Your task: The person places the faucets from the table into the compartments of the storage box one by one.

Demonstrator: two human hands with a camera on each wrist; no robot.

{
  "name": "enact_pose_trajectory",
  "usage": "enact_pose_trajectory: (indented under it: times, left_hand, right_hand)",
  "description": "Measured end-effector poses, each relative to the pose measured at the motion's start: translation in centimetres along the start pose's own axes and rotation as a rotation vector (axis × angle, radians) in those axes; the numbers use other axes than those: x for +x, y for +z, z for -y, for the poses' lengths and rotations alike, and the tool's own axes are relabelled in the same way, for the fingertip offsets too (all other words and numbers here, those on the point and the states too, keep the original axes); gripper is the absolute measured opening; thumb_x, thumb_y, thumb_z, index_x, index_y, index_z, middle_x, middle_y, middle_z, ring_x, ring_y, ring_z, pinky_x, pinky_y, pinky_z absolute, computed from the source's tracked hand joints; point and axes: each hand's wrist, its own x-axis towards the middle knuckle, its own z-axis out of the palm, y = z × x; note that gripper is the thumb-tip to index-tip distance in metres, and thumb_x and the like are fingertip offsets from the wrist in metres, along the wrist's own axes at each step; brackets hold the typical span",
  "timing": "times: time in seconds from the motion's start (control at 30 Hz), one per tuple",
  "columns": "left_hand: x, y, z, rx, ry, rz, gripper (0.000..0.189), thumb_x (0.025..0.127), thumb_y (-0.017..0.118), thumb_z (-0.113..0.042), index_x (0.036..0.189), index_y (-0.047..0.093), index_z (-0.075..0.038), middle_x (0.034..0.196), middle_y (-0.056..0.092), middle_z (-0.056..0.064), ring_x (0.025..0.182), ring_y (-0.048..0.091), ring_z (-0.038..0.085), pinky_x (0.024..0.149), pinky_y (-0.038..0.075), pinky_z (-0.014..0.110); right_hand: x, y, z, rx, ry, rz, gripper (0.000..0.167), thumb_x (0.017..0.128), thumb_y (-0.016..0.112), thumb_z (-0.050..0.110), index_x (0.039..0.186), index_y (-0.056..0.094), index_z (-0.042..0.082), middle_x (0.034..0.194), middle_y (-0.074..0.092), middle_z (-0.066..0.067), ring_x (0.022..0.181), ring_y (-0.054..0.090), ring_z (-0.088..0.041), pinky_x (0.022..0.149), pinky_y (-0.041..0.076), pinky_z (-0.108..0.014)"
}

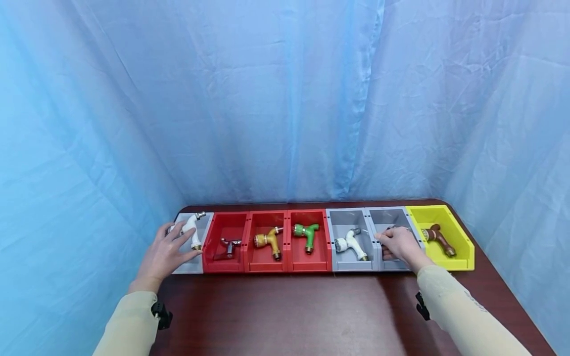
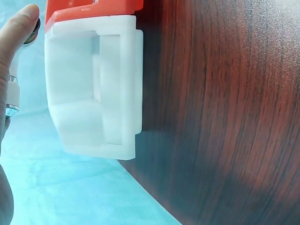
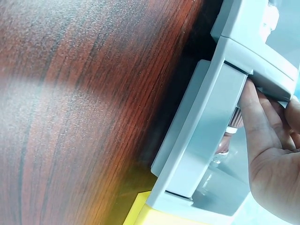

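Note:
In the head view my left hand (image 1: 162,252) holds a white tap (image 1: 190,230) over the leftmost white bin (image 1: 187,267). The thumb (image 2: 18,30) lies against the tap's brass end in the left wrist view. My right hand (image 1: 400,244) reaches into the right-hand grey bin (image 1: 416,262), its fingers (image 3: 255,112) down beside the dividing wall. Behind them a tap with a ribbed cap (image 3: 236,119) lies in that bin, partly hidden. Whether the right fingers grip anything cannot be made out.
Between the hands stand red bins with a chrome tap (image 1: 230,246), a yellow tap (image 1: 270,241) and a green tap (image 1: 307,235). Another white tap (image 1: 352,244) lies in the neighbouring grey bin. A brown tap (image 1: 440,240) lies in the yellow bin (image 1: 465,252). Blue curtains (image 1: 285,99) surround the wooden table (image 1: 289,311).

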Motion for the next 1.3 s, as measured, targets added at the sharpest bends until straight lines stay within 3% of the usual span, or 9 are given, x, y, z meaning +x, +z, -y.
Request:
enact_pose_trajectory:
  times: [0.3,0.5,0.7,0.93,1.07,1.3]
  left_hand:
    - [-0.9,0.3,0.6,-0.017,-0.101,0.104,0.076,0.075,0.092,-0.037,0.14,0.062,-0.011,0.148,0.048,0.023,0.135,0.036,0.048,0.085,0.056,0.066]
    - [-1.0,0.5,0.7,-0.1,-0.165,0.232,0.075,0.083,0.084,-0.037,0.147,0.056,-0.01,0.157,0.038,0.025,0.139,0.034,0.051,0.096,0.049,0.069]
    - [-1.6,0.8,0.7,-0.188,-0.257,0.341,0.068,0.095,0.07,-0.045,0.151,0.051,-0.01,0.162,0.029,0.026,0.146,0.024,0.054,0.103,0.037,0.075]
    - [-1.8,0.5,1.3,-0.171,-0.284,0.328,0.057,0.101,0.064,-0.033,0.148,0.053,-0.003,0.157,0.038,0.029,0.145,0.027,0.053,0.11,0.031,0.072]
    - [-1.9,0.4,1.4,-0.17,-0.315,0.341,0.055,0.1,0.064,-0.028,0.147,0.053,-0.003,0.156,0.039,0.03,0.145,0.028,0.053,0.111,0.031,0.072]
    - [-2.5,1.0,1.6,-0.137,-0.332,0.309,0.052,0.1,0.066,-0.027,0.145,0.056,-0.003,0.154,0.043,0.029,0.142,0.034,0.053,0.11,0.033,0.071]
  right_hand:
    - [0.0,0.3,0.2,-0.007,-0.001,0.01,0.034,0.106,0.057,0.029,0.108,0.07,-0.002,0.09,0.064,-0.012,0.082,0.066,-0.023,0.073,0.063,-0.038]
    - [0.0,0.1,0.0,-0.019,-0.001,-0.002,0.034,0.107,0.056,0.029,0.107,0.07,-0.002,0.09,0.063,-0.012,0.082,0.066,-0.023,0.072,0.063,-0.037]
    - [0.1,-0.3,-0.1,-0.032,-0.001,0.0,0.037,0.106,0.056,0.03,0.115,0.069,-0.004,0.093,0.063,-0.013,0.083,0.065,-0.023,0.073,0.063,-0.037]
    - [0.3,-0.8,-0.2,-0.041,0.004,-0.006,0.04,0.107,0.056,0.031,0.12,0.067,-0.005,0.093,0.063,-0.014,0.084,0.066,-0.026,0.074,0.064,-0.037]
    - [0.4,-1.0,-0.2,-0.045,0.0,-0.012,0.038,0.106,0.056,0.03,0.116,0.068,-0.004,0.091,0.063,-0.013,0.082,0.066,-0.024,0.074,0.064,-0.037]
    - [0.4,-0.8,-0.2,-0.036,0.005,-0.008,0.035,0.107,0.056,0.031,0.108,0.07,-0.001,0.088,0.063,-0.011,0.081,0.067,-0.024,0.074,0.063,-0.038]
